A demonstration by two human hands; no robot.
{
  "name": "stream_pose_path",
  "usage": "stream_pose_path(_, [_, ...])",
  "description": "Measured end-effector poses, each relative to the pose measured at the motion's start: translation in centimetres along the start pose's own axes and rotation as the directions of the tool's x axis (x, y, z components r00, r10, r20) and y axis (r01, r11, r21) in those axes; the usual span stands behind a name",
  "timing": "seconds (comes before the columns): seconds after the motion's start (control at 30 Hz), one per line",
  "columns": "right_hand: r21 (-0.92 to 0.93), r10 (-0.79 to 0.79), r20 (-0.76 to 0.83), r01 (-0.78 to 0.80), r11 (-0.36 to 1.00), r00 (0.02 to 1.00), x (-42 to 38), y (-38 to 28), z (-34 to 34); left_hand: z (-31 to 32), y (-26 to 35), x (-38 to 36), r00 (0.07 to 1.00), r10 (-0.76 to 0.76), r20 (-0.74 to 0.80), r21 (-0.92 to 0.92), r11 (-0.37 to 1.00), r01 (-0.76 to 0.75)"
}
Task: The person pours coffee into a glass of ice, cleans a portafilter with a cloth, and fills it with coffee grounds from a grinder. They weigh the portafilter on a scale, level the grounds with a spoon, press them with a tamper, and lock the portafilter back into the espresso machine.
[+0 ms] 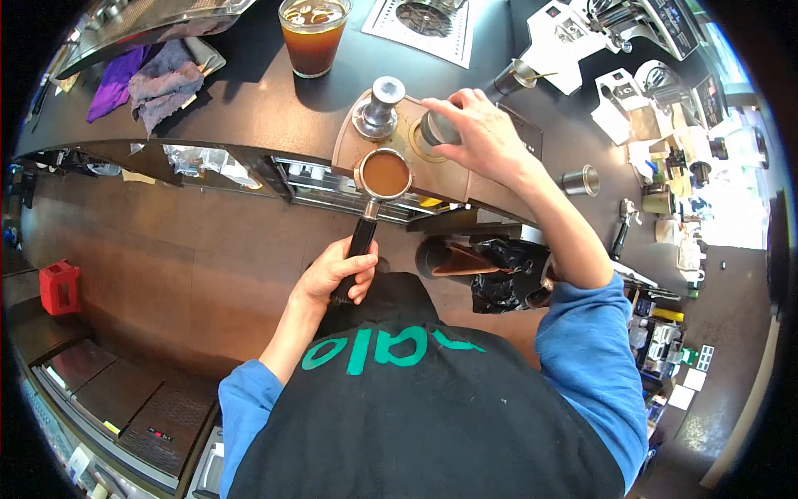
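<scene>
In the head view my left hand is closed around the black handle of a portafilter. Its basket is filled with brown coffee grounds and is held level at the front edge of a wooden tamping stand. My right hand reaches over the stand, thumb and fingers around a round grey coffee leveler at a ring-shaped recess. Part of the leveler is hidden behind the fingers. A silver tamper stands upright on the stand, just beyond the basket.
A glass of iced dark drink stands at the back. Cloths lie on the left counter. Metal cups and a second portafilter are to the right. Below the counter hangs a black bag.
</scene>
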State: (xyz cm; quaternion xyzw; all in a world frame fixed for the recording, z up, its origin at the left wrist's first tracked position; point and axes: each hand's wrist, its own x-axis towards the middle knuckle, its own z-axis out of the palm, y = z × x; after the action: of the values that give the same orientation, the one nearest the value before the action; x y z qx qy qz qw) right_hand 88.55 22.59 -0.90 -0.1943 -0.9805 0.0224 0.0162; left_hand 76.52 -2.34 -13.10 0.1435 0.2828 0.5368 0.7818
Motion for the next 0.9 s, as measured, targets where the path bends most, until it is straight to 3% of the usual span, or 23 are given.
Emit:
stream_pose_path(0.07, [0.012,0.062,0.061,-0.062,0.998,0.996,-0.1,0.6,2.0,0.0,0.0,0.1,1.0,0.002,0.005,-0.006,1.0,-0.002])
stream_pose_path(0.17, [0.004,0.032,0.01,-0.032,0.999,0.999,-0.3,0.4,3.3,-0.1,-0.1,-0.1,1.0,-0.011,-0.007,-0.013,1.0,0.011])
stream_pose_path(0.3, [-0.022,0.002,0.075,-0.001,1.0,0.997,0.3,0.9,2.8,0.1,0.0,0.1,1.0,-0.018,-0.006,-0.016,1.0,0.018])
stream_pose_path(0.37, [-0.089,0.089,0.113,-0.079,0.993,0.99,1.5,0.9,1.2,0.0,0.1,0.0,1.0,-0.018,-0.007,-0.017,1.0,0.018])
stream_pose_path(0.43, [-0.035,-0.082,-0.211,0.077,0.996,0.974,3.2,1.1,0.1,0.0,0.0,0.0,1.0,-0.013,0.006,-0.019,1.0,0.013])
stream_pose_path(0.5, [0.06,-0.257,-0.294,0.286,0.956,0.921,5.4,-1.2,0.1,0.2,0.2,-0.1,1.0,-0.021,-0.006,-0.017,1.0,0.021])
stream_pose_path(0.53, [0.059,-0.254,-0.296,0.283,0.957,0.921,6.4,-1.6,0.5,0.3,0.2,-0.2,0.999,-0.028,-0.016,-0.015,1.0,0.028])
stream_pose_path(0.6, [0.052,-0.224,0.028,0.222,0.974,0.974,8.0,-2.4,1.1,0.4,0.3,-0.2,1.0,-0.028,-0.01,-0.01,1.0,0.028])
stream_pose_path(0.73, [0.127,-0.181,-0.119,0.196,0.972,0.976,4.7,-3.7,-3.0,0.2,0.6,-0.3,0.999,-0.05,-0.005,-0.074,0.996,0.049])
stream_pose_path(0.83, [0.16,-0.18,0.029,0.173,0.972,0.983,1.9,-6.3,-4.8,-0.3,0.5,-0.2,0.998,-0.055,0.019,-0.073,0.996,0.056])
stream_pose_path(0.9, [0.175,-0.223,0.03,0.215,0.961,0.974,1.1,-6.9,-3.5,-0.5,0.7,-0.1,0.997,-0.064,0.039,-0.075,0.995,0.067])
